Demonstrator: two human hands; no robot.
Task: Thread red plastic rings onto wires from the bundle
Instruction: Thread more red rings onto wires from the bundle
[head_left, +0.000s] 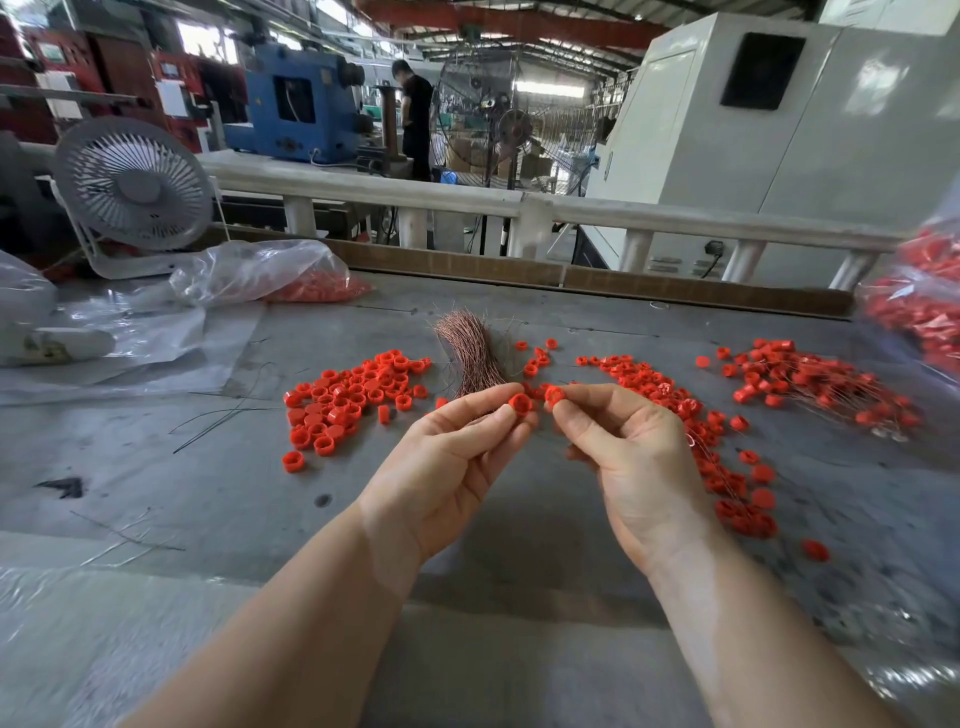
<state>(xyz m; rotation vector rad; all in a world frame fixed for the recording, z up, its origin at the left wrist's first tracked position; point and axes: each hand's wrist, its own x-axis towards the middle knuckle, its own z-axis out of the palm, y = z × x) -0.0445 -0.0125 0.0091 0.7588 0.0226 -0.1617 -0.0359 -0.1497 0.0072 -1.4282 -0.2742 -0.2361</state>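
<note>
Up close, we hold one red plastic ring (520, 403) pinched in the fingertips of our left hand (447, 467) and a second red ring (554, 396) pinched in the fingertips of our right hand (634, 457); both grips are pressed together on their rings, raised above the grey surface (208, 467), the two rings just beside each other.

Far left, a clear plastic bag (260, 270) lies open on its side with red rings inside it. At the right edge, a second clear bag (919, 306) is packed with more red rings.

Just beyond our hands lies the copper wire bundle (470, 353), its near end hidden behind our left fingers. A loose pile of rings (348, 400) sits left of the bundle. Right of it, another scatter of rings (717, 447) runs toward the near right, with thin wires among them. Farther right lies a heap of rings on wires (810, 384).

A white desk fan (132, 187) stands at the far left of the surface. Dark wire offcuts (223, 415) lie left of the pile. Beyond the railing, a person in black (415, 114) stands beside a blue machine (296, 104).

We can read no writing.
</note>
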